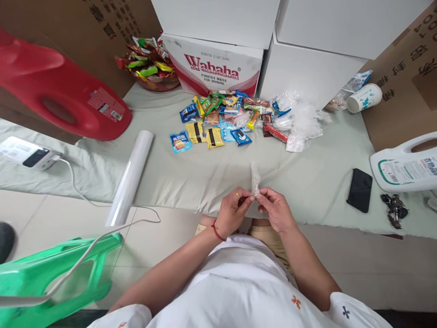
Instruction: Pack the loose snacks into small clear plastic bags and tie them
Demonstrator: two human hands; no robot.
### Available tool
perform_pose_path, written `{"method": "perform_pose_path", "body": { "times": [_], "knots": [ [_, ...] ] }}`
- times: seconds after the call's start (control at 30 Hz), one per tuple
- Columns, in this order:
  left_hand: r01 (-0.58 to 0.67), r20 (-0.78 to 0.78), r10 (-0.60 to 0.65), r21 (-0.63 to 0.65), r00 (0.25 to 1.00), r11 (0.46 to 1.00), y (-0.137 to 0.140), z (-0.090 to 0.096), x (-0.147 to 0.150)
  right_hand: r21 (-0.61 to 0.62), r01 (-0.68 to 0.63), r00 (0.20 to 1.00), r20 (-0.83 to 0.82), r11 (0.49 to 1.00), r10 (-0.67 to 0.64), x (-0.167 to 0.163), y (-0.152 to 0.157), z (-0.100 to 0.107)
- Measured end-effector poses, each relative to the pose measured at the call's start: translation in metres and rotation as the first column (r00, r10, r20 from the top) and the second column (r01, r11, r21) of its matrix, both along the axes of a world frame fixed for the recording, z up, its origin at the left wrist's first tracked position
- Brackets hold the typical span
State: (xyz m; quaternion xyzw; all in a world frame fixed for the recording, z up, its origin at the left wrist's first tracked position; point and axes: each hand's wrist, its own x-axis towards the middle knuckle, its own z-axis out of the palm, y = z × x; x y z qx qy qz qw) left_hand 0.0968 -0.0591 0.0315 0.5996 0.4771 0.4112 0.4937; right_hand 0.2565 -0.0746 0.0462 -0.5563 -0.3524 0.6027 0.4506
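A clear, crinkled plastic bag (255,178) stands up between my fingertips near the front edge of the cloth-covered surface. My left hand (234,210) pinches its lower end, closed. Fingers of my right hand (276,208) are pinched on the same end, right beside the left. Beyond my hands lies a pile of wrapped snacks (227,109), with yellow packets (214,137) and a blue packet (180,142) at its near side. Several more clear plastic bags (302,120) are heaped at the pile's right.
A Wahaba-style printed carton (213,68) stands behind the snacks, with a snack bowl (157,83) left of it. At left are a red jug (78,100), a white roll (131,177) and a cable (71,171). To the right: phone (359,190), keys (394,209), white jug (403,166), paper cup (364,98).
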Motion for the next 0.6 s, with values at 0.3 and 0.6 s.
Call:
{"method": "perform_pose_path", "body": {
  "times": [0.3, 0.6],
  "knots": [
    [-0.009, -0.129, 0.003, -0.047, 0.992, 0.999, 0.005, 0.011, -0.004, 0.305, -0.254, 0.812, 0.583, 0.918, 0.031, 0.007, -0.007, 0.008],
    [-0.178, -0.137, 0.173, -0.031, 0.975, 0.984, 0.012, 0.009, -0.004, 0.366, -0.298, 0.708, 0.704, 0.881, -0.053, 0.015, -0.011, 0.013]
  ]
}}
